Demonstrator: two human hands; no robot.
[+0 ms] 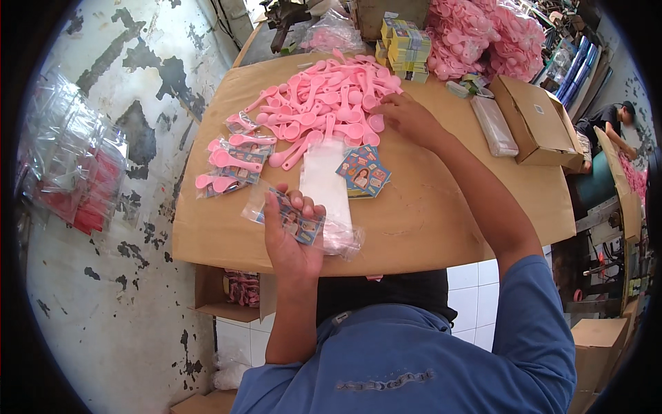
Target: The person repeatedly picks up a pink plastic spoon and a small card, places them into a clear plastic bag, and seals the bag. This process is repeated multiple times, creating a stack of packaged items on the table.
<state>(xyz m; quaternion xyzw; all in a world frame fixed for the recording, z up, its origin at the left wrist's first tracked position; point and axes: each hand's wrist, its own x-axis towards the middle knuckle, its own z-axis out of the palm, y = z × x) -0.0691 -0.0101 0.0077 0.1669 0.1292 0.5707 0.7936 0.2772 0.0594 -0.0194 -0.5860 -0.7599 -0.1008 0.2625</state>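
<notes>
My left hand (295, 238) is closed on a clear plastic bag (255, 209) with a blue printed card (303, 226) inside, held above the near part of the table. My right hand (412, 119) reaches to the right edge of a heap of pink plastic spoons (338, 93). Its fingers are apart at the outermost spoons; whether they touch one is hard to tell. Between the hands lie a stack of clear bags (324, 176) and a small stack of blue cards (363, 174). Left of the heap are filled bags (238, 162) with spoons and cards.
Brown paper covers the table (441, 214). Bundled yellow cards (405, 48) and big bags of pink spoons (483, 38) stand at the back. A cardboard box (534, 124) and a pack of clear bags (494, 125) lie right. Another person (610, 131) works far right.
</notes>
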